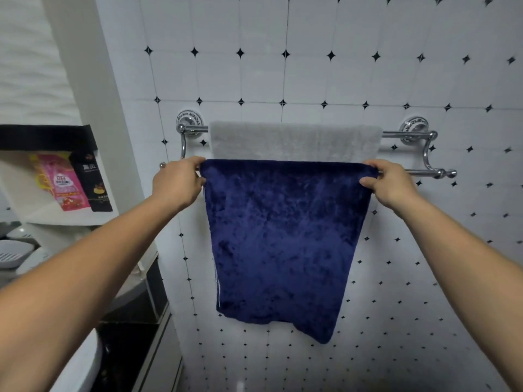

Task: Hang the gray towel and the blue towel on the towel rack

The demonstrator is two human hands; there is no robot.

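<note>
A: Head view, the only one; hands first?
B: The left hand (177, 182) is at the top left corner of the blue towel (283, 244); fingers curled over the edge, thumb below. It's a pinch on the cloth, right at the front bar of the towel rack (424, 173).
A: And the other?
B: The right hand (392, 183) mirrors it at the top right corner; thumb under, fingers folded over the top edge, pinching the cloth; both arms bare and stretched out.
A: Fingers touching the bar itself?
B: Cannot tell; cloth and fingers cover it there.
A: Where does the blue one lie?
B: Draped over the front, lower bar; hangs flat down the tiled wall (311, 52); bottom edge slanted, lowest at the right corner; pale stripe along its left edge.
A: The other one?
B: The gray towel (294, 142) is over the rear, upper bar — just behind and above the blue; its lower part is hidden by the blue.
A: Rest?
B: A shelf (34, 210) at the left; a pink packet (60, 185) and a black packet (93, 185) lean on it, side by side.
</note>
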